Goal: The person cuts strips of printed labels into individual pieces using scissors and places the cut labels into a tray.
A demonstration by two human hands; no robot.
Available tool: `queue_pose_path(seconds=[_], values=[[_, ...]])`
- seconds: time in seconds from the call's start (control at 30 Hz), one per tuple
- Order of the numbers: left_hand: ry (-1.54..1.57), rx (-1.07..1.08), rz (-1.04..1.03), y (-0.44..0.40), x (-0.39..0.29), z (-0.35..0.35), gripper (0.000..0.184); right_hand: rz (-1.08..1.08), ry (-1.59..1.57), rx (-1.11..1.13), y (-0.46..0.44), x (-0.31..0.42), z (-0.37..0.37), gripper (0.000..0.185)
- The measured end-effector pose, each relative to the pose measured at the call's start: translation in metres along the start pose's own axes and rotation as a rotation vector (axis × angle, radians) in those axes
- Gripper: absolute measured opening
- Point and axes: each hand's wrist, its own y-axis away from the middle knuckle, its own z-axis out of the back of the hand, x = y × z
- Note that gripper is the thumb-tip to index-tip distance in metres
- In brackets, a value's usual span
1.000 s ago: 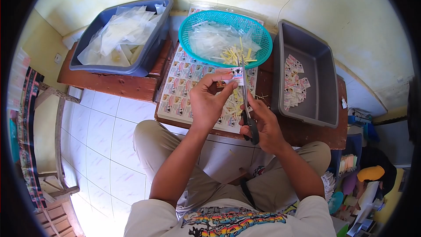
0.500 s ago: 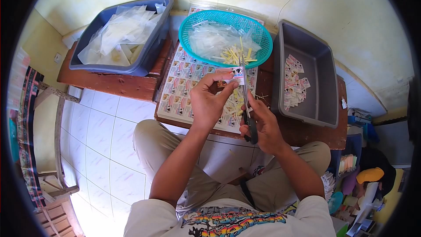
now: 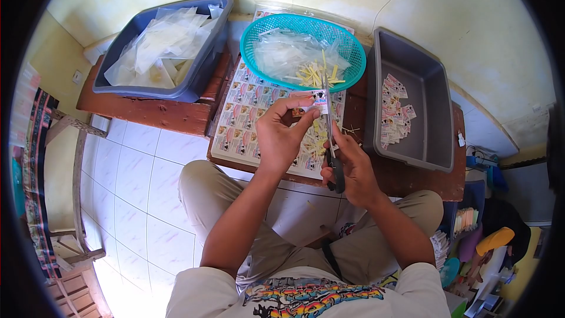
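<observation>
Between thumb and fingers, my left hand (image 3: pixel 282 132) pinches a small printed label (image 3: pixel 318 99). My right hand (image 3: pixel 355 168) grips black-handled scissors (image 3: pixel 336 171), their blades pointing away from me along the label's right edge. Below both hands lie printed label sheets (image 3: pixel 235 123), with pale yellow paper trimmings scattered on them. Just beyond the label stands a turquoise mesh basket (image 3: pixel 245 53) holding clear plastic pieces and yellow paper strips (image 3: pixel 315 75).
At the right, a grey tub (image 3: pixel 432 118) contains a small pile of cut labels (image 3: pixel 393 119). A blue-grey tub (image 3: pixel 203 85) full of translucent plastic bags (image 3: pixel 159 41) sits on the wooden bench (image 3: pixel 141 108) at left. Another person (image 3: pixel 506 224) is at the far right.
My hands, the label and the scissors stay almost in place, with only a slight shift of the scissors. The person at the far right has moved a little.
</observation>
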Motion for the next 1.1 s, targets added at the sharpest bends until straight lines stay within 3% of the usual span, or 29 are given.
queue_pose_path(seconds=[0.23,1.1], values=[[0.01,0.009,-0.001,0.0005,-0.0013,-0.0002,0.026,-0.046,-0.009,-0.028,0.0001,0.0021,-0.0015,0.095],[0.052,0.0,0.024,-0.0009,-0.0004,0.0021,0.027,-0.088,-0.042,-0.077,-0.0035,0.0039,0.0003,0.087]])
